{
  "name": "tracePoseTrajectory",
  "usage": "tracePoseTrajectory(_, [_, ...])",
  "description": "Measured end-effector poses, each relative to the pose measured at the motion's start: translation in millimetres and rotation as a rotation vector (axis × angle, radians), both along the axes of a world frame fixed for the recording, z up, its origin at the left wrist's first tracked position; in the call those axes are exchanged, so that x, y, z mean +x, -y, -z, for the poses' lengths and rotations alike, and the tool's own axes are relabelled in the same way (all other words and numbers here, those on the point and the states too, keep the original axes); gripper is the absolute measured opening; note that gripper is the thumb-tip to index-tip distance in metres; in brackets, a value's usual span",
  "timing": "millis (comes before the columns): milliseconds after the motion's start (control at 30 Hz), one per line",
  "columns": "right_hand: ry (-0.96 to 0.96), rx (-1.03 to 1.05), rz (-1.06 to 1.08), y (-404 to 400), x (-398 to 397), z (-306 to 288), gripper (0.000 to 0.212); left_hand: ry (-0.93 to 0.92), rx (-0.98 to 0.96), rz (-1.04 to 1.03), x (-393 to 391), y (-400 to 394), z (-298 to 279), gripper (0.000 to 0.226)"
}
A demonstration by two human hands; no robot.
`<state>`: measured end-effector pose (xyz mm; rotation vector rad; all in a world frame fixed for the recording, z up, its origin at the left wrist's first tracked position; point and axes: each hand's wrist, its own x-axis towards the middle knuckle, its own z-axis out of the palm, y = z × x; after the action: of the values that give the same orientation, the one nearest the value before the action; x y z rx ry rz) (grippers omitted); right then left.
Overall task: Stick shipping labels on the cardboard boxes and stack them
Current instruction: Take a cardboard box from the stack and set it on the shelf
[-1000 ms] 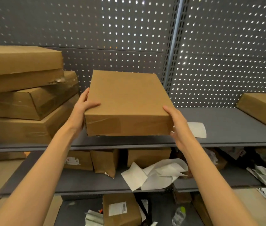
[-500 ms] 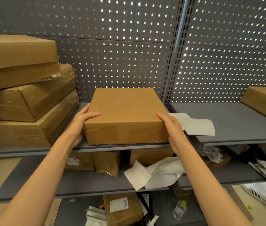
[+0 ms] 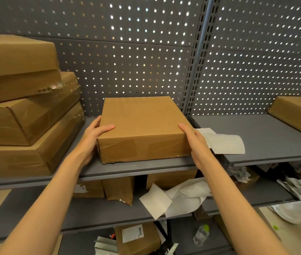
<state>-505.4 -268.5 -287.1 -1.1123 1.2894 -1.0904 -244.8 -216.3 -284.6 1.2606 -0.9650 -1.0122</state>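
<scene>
A plain brown cardboard box (image 3: 142, 124) rests flat on the grey upper shelf (image 3: 267, 137), near its front edge. My left hand (image 3: 92, 138) grips its left side, thumb lying on the top face. My right hand (image 3: 195, 142) holds the right front corner, fingers along the side. No label shows on the box's top. White label sheets (image 3: 223, 142) lie on the shelf just right of the box. A stack of three larger cardboard boxes (image 3: 22, 111) stands to the left.
Another box (image 3: 300, 115) with a white label sits at the far right of the upper shelf. The lower shelf (image 3: 90, 212) carries small boxes and loose white paper (image 3: 173, 199). Below are a labelled box (image 3: 136, 238) and a plastic bottle (image 3: 201, 234). Perforated panel behind.
The box came down from the air onto the upper shelf and now rests there. Both hands have stayed on its sides.
</scene>
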Motion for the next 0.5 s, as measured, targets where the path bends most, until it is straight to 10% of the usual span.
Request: tracePoseTrajectory(500, [-0.043, -0.084, 0.003, 5, 1, -4, 0.065, 0.396, 0.042, -0.119, 20, 4, -2, 0.088])
